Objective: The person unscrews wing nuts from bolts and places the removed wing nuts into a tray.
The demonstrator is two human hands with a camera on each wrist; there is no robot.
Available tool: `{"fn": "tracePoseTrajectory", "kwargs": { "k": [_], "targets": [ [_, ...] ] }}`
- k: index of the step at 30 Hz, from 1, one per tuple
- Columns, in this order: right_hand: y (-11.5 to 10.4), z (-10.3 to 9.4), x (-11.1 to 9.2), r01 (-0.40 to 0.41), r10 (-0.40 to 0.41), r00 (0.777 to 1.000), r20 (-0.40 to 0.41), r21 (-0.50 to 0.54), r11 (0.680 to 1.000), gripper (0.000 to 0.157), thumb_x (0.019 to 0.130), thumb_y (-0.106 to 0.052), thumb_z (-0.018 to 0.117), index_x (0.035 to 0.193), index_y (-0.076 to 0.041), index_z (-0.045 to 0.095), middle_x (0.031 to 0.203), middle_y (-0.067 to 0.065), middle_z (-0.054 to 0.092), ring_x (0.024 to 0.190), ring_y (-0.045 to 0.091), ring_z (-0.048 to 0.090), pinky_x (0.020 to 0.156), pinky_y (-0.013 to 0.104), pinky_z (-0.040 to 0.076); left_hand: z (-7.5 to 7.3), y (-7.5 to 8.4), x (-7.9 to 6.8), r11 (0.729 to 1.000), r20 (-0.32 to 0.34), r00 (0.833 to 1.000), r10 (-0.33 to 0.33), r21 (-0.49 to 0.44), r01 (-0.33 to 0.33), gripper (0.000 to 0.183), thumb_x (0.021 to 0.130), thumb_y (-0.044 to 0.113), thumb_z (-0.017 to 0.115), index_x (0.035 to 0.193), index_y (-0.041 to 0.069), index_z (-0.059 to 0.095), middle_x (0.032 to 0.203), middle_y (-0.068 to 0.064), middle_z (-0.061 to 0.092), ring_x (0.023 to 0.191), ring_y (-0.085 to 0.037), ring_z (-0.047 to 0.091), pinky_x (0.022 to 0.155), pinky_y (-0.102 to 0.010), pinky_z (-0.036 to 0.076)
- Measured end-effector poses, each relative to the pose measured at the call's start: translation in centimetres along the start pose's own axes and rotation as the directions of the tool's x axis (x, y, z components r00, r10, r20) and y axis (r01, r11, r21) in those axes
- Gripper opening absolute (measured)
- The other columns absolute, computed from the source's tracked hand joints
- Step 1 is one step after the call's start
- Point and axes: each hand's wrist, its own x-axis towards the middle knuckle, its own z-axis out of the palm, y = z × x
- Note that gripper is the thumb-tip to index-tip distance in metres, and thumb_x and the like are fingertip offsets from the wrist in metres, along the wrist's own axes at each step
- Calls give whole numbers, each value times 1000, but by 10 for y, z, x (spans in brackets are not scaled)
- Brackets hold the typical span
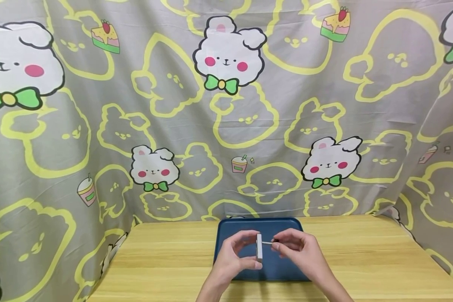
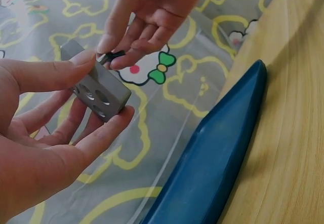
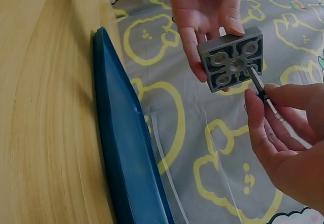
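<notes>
My left hand (image 1: pixel 232 256) holds a square grey metal plate (image 3: pixel 235 66) upright by its edges, thumb on one edge and fingertips on the opposite one. Round holes and a ribbed face show on the plate. From the other side my right hand (image 1: pixel 302 251) pinches a threaded screw (image 3: pixel 256 78) by its black part (image 3: pixel 262 94) between thumb and fingers. The screw's tip meets the ribbed face near a corner hole; how far it goes in cannot be made out. Both hands are above the blue tray (image 1: pixel 245 274).
The dark blue tray lies on a light wood table (image 1: pixel 166 251). Behind and at both sides hangs a grey curtain (image 1: pixel 219 126) with yellow outlines and white cartoon animals.
</notes>
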Motion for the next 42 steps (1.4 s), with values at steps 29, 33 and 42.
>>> {"fn": "tracePoseTrajectory", "kwargs": {
  "k": [29,33,42],
  "targets": [
    [16,10,5,702,-734,679,27,-317,638,27,83,0,84,103,-16,76,107,9,73,96,21,70,88,18,56,-9,-1,2,997,3,1000,-12,-73,12,63,75,-10,82,134,0,63,139,-13,58,124,-29,57,96,-36,57],
    [9,10,1,562,-578,816,1,-236,793,37,82,9,81,113,-11,74,115,7,71,106,21,68,90,23,57,-9,0,1,998,-7,1000,-2,-64,2,63,76,-10,83,135,0,62,139,-14,59,127,-29,56,98,-40,57],
    [-3,2,2,-29,28,991,-128,-5,1000,25,98,-19,72,113,1,72,103,14,74,88,22,74,74,35,64,-4,3,0,999,20,999,35,-34,-34,61,77,-11,81,135,0,62,135,-19,60,125,-29,57,94,-46,58]
  ]
}}
